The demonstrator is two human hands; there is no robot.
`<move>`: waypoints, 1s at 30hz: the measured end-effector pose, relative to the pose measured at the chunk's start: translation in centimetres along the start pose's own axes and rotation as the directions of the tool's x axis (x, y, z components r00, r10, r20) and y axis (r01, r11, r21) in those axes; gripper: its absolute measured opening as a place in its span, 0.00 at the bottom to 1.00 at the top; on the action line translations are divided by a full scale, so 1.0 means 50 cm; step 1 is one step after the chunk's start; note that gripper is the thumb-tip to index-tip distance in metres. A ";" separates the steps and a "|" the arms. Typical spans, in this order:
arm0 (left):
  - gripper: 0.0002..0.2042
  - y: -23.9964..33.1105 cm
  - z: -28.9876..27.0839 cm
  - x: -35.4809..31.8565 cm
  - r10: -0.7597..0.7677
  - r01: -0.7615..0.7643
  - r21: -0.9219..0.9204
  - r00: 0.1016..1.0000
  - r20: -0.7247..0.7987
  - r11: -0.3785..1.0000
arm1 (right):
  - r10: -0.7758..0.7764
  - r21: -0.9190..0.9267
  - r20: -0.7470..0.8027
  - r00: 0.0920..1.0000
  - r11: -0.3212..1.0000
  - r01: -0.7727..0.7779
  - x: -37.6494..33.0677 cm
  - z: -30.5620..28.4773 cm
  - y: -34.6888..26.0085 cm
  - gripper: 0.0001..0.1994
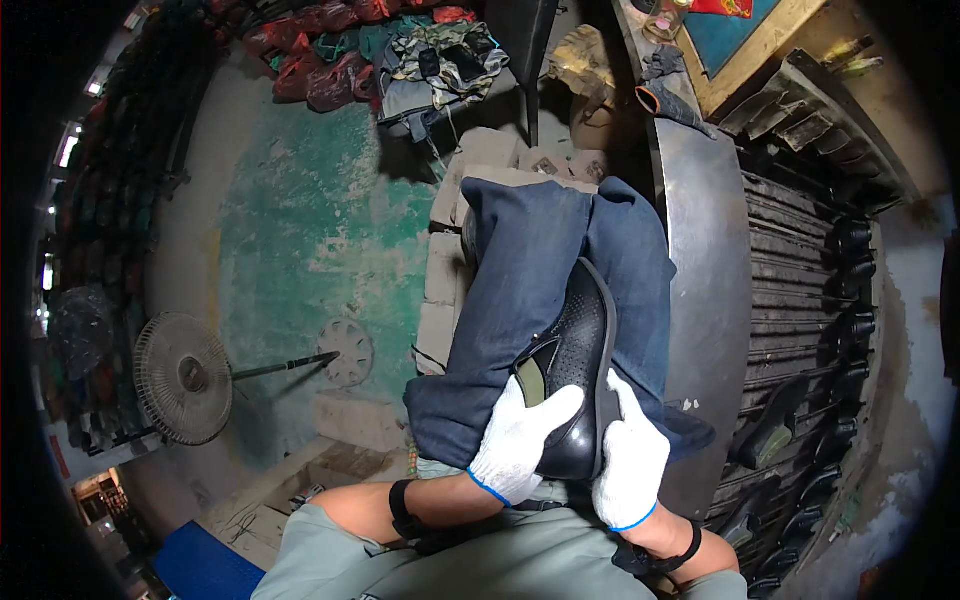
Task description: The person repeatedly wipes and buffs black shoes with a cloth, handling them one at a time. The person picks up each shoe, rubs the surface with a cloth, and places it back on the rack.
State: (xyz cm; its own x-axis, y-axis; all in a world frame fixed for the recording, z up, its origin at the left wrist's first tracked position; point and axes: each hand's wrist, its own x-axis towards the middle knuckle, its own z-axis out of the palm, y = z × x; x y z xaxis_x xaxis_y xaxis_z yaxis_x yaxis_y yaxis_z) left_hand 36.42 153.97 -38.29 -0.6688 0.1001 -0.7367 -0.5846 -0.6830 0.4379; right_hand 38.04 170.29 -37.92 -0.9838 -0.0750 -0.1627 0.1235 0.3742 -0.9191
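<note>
A black perforated leather shoe [577,345] lies tilted on its side across my lap, its toe pointing away from me and its dark sole edge facing right. My left hand [522,430], in a white knit glove with a blue cuff, grips the shoe at the opening, where a tan-green lining shows. My right hand [632,450], gloved the same way, lies against the sole near the heel with its index finger stretched along the edge. Blue trousers [530,250] cover my legs beneath the shoe.
To the right runs a metal bench top [705,260], then a slatted rack [790,300] bearing several black shoes. A standing fan [185,375] is at the left on the green floor [290,230]. Farther off are red bags [330,80] and a chair [410,100] piled with clothing.
</note>
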 end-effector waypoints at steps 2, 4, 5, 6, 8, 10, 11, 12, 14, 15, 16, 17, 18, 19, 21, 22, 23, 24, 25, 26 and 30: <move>0.24 0.006 -0.014 0.001 -0.008 0.009 -0.009 0.999 0.033 1.000 | -0.128 -0.090 0.049 0.991 0.987 0.132 0.011 -0.012 0.001 0.21; 0.25 0.011 -0.028 0.004 -0.033 0.034 -0.017 0.998 0.059 0.999 | -0.185 -0.115 0.132 0.974 0.973 0.200 0.033 -0.034 -0.004 0.21; 0.26 0.016 -0.031 0.007 -0.055 0.056 -0.015 0.996 0.073 0.998 | -0.173 -0.094 0.179 0.968 0.977 0.192 0.052 -0.056 -0.004 0.21; 0.27 0.022 -0.035 0.009 -0.076 0.077 -0.014 0.993 0.087 0.997 | -0.162 -0.074 0.227 0.960 0.980 0.183 0.068 -0.066 -0.005 0.21; 0.29 0.032 -0.038 0.004 -0.071 0.070 0.007 0.989 0.131 0.998 | 0.095 0.418 0.016 0.995 0.903 -0.093 0.090 -0.038 0.022 0.27; 0.32 0.040 -0.052 0.002 -0.072 0.071 0.014 0.984 0.160 0.997 | 0.072 0.705 -0.026 0.997 0.708 -0.033 0.148 0.007 0.051 0.32; 0.32 0.038 -0.067 0.006 -0.078 0.077 0.014 0.982 0.171 0.997 | 0.071 0.776 -0.008 0.997 0.629 -0.039 0.168 0.027 0.065 0.36; 0.33 0.039 -0.080 0.011 -0.084 0.083 0.014 0.980 0.182 0.996 | 0.078 0.756 -0.022 0.997 0.654 -0.034 0.183 0.044 0.068 0.35; 0.37 0.039 -0.095 0.005 -0.026 -0.007 0.199 0.986 0.163 0.980 | 0.200 0.810 0.029 0.979 0.570 -0.140 0.194 0.078 0.060 0.35; 0.38 0.036 -0.097 0.000 0.054 -0.104 0.315 0.985 0.164 0.944 | 0.186 0.797 0.072 0.980 0.580 -0.169 0.198 0.083 0.050 0.37; 0.40 0.036 -0.094 0.000 0.133 -0.197 0.422 0.975 0.176 0.885 | 0.206 0.820 0.080 0.975 0.542 -0.182 0.207 0.086 0.036 0.38; 0.43 0.055 -0.092 -0.005 0.092 -0.191 0.440 0.967 0.236 0.878 | 0.226 0.842 0.089 0.970 0.503 -0.195 0.218 0.089 0.020 0.38; 0.44 0.065 -0.093 -0.008 0.085 -0.189 0.465 0.968 0.234 0.865 | 0.246 0.862 0.098 0.964 0.463 -0.206 0.229 0.090 0.011 0.38; 0.45 0.069 -0.097 -0.011 0.073 -0.181 0.490 0.970 0.233 0.852 | 0.228 0.815 0.092 0.969 0.541 -0.205 0.236 0.096 0.029 0.40; 0.46 0.073 -0.101 -0.004 0.065 -0.177 0.533 0.973 0.222 0.828 | 0.212 0.750 0.082 0.974 0.630 -0.201 0.246 0.110 0.056 0.40; 0.46 0.069 -0.108 0.002 0.060 -0.172 0.546 0.974 0.217 0.820 | 0.204 0.714 0.080 0.976 0.671 -0.199 0.250 0.117 0.063 0.40; 0.46 0.061 -0.119 0.010 0.055 -0.168 0.560 0.976 0.212 0.811 | 0.209 0.753 0.078 0.975 0.628 -0.195 0.252 0.126 0.066 0.39; 0.46 0.054 -0.127 0.016 0.050 -0.163 0.574 0.977 0.207 0.803 | 0.178 0.736 0.052 0.983 0.658 -0.159 0.252 0.130 0.074 0.39; 0.47 0.052 -0.131 0.019 0.051 -0.162 0.579 0.978 0.203 0.799 | 0.145 0.718 0.030 0.989 0.685 -0.122 0.249 0.134 0.082 0.39; 0.47 0.049 -0.133 0.022 0.052 -0.161 0.585 0.979 0.199 0.795 | 0.111 0.699 0.008 0.994 0.710 -0.085 0.246 0.136 0.088 0.38; 0.47 0.051 -0.121 0.022 0.068 -0.146 0.597 0.986 0.151 0.789 | -0.004 0.526 0.027 1.000 0.851 -0.010 0.256 0.128 0.099 0.38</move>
State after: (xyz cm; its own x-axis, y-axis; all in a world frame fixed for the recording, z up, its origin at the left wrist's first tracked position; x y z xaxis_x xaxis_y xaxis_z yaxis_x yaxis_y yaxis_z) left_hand 37.00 147.96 -41.10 -0.7686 0.1612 -0.6191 -0.6380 -0.1212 0.7605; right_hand 26.91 165.25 -46.86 -0.9805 -0.1013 -0.1684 0.1836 -0.1669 -0.9687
